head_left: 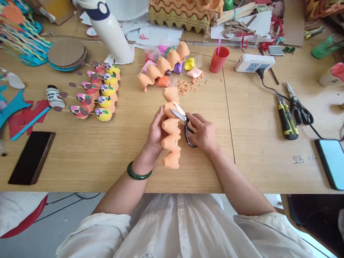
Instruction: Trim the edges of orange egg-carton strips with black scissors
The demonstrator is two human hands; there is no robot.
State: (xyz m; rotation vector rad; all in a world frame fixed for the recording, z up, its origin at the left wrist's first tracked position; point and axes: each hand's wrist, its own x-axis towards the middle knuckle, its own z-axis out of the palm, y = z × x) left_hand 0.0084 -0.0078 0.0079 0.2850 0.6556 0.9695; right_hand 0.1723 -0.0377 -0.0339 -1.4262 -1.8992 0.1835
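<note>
My left hand grips an orange strip of egg-carton cups over the wooden table, fingers wrapped round its left side. A green bangle circles that wrist. My right hand is closed on small black-handled scissors. Their blades stand apart at the strip's upper part. A second orange carton strip lies further back, beside orange scraps.
At left lie painted bird figures on sticks, a black phone and cardboard discs. Behind stand a white bottle, a red cup and egg trays. At right lie a power strip, a utility knife, scissors and a phone.
</note>
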